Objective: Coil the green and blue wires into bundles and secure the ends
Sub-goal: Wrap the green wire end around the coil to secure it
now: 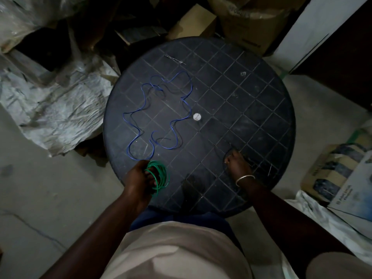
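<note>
The green wire (161,175) is wound into a round coil of several loops, and my left hand (138,177) grips it at the near left edge of the round black table (251,101). Loose and wavy, the blue wire (161,111) sprawls over the table's left half, its near end close to my left hand. My right hand (237,165), with a metal bangle on the wrist, rests fingers-down on the table's near right part. I cannot make out anything held in it.
A small white disc (197,117) marks the table's middle. Crumpled plastic sheeting (54,101) lies left of the table, cardboard boxes (193,23) stand behind it, and printed boxes (340,178) sit on the right. Bare concrete floor (40,198) lies at the lower left.
</note>
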The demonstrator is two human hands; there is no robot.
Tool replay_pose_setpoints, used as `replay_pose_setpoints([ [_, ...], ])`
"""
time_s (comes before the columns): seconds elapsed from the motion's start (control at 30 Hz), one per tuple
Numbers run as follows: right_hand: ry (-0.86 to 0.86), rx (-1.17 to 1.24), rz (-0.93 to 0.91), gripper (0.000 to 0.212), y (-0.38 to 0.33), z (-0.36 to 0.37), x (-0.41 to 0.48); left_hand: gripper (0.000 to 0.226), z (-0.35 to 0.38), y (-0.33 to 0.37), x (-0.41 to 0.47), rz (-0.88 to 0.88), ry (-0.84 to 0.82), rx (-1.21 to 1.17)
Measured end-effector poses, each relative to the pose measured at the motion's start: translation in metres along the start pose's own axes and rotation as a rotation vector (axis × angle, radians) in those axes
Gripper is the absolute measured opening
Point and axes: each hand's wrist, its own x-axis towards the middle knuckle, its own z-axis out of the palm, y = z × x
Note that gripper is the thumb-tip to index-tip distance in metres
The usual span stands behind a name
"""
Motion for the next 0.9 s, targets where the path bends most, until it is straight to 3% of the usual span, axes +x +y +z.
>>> replay_pose_setpoints([
  [0.2, -0.071, 0.094, -0.008, 0.017, 0.001, -0.019, -0.007, 0.042, 0.01, 0.006, -0.002, 0.007, 0.064, 0.069],
  [0.4, 0.025, 0.316, -0.001, 0.006, 0.021, -0.049, -0.03, 0.047, 0.023, 0.011, 0.0, 0.079, 0.097, 0.104],
  [0.6, 0.155, 0.589, 0.286, 0.015, 0.035, -0.067, -0.055, 0.043, 0.045, 0.013, -0.014, 0.176, 0.025, 0.059],
  [0.73, 0.272, 0.765, 0.346, 0.01, 0.016, -0.099, -0.082, 0.049, 0.048, 0.018, -0.024, 0.212, 0.001, 0.079],
  [0.8, 0.348, 0.939, 0.315, 0.004, -0.014, -0.136, -0.102, 0.049, 0.052, 0.021, -0.03, 0.238, 0.014, 0.079],
  [0.9, 0.362, 1.066, 0.097, 0.007, -0.079, -0.206, -0.144, 0.046, 0.06, 0.025, -0.041, 0.306, 0.058, 0.111],
])
